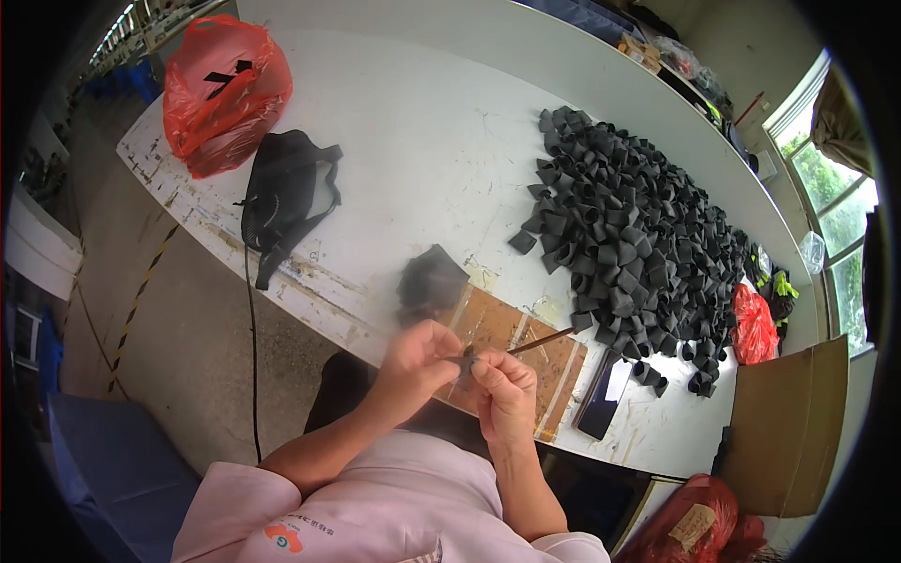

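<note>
Close together over the table's front edge, my left hand and my right hand pinch a small dark strip of fabric between their fingertips. Most of the strip is hidden by the fingers. A thin brown stick slants up to the right just past my right fingers; whether that hand touches it, I cannot tell. Beneath lies a brown board with pale tape lines. Beyond my left hand sits a small, blurred heap of dark fabric pieces.
A large pile of black folded fabric loops covers the table's right side. A phone lies beside the board. Farther left are a black pouch with straps and a red plastic bag. A cardboard sheet stands at the right.
</note>
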Motion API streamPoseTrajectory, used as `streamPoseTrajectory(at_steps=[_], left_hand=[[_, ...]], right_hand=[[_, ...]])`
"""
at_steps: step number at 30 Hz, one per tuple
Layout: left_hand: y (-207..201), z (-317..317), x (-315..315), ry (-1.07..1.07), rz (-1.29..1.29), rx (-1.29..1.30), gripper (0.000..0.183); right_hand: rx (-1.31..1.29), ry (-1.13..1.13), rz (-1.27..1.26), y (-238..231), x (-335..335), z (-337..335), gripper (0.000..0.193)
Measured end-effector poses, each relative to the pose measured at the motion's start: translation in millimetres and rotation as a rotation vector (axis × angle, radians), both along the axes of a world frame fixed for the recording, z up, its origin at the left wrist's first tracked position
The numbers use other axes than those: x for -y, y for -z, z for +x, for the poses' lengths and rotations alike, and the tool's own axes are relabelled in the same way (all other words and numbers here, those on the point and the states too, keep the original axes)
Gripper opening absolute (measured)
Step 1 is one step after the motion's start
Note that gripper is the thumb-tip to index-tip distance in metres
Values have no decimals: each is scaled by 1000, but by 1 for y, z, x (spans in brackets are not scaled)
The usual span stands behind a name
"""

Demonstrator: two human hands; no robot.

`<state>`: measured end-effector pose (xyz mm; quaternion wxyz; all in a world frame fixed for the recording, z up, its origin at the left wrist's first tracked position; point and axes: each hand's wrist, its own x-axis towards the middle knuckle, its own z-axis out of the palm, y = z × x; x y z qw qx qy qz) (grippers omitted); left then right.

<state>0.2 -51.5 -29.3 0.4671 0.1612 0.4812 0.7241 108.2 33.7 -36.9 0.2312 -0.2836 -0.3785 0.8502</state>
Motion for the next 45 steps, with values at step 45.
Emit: streamPoseTrajectory(at_steps=[45], left_hand=[[-39, 6, -65, 107, 244, -586, 28]], right_hand=[[-54, -247, 381, -25, -92, 16, 29]])
